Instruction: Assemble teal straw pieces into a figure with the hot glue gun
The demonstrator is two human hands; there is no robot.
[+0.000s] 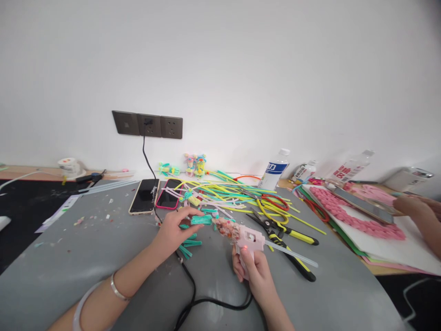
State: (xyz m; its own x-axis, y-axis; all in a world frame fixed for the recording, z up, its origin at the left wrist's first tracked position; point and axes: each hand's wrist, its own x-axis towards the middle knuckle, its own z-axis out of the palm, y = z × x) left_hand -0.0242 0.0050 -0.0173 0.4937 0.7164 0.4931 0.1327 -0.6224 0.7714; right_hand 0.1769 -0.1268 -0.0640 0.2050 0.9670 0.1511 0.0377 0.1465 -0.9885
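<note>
My left hand (177, 228) is closed on a short teal pipe-cleaner piece (201, 220), pinched between thumb and fingers. In my right hand (251, 266) is a pale pink hot glue gun (251, 237), its grip wrapped by the fingers and a small red light glowing on it. The gun's nozzle, crusted with brownish residue, points left close to the teal piece; whether they touch I cannot tell. A clear glue stick (292, 254) sticks out of the gun's rear. Below my left hand lie more teal pipe-cleaner pieces (189, 246).
Yellow, green and lilac pipe cleaners (220, 191) are heaped behind the hands. Yellow-black pliers (292, 255) and scissors (272, 207) lie right. Two phones (144, 196) lie left. A black cord (193, 285) crosses the front. Another person's hand (413, 207) is at far right, beside a bottle (274, 171).
</note>
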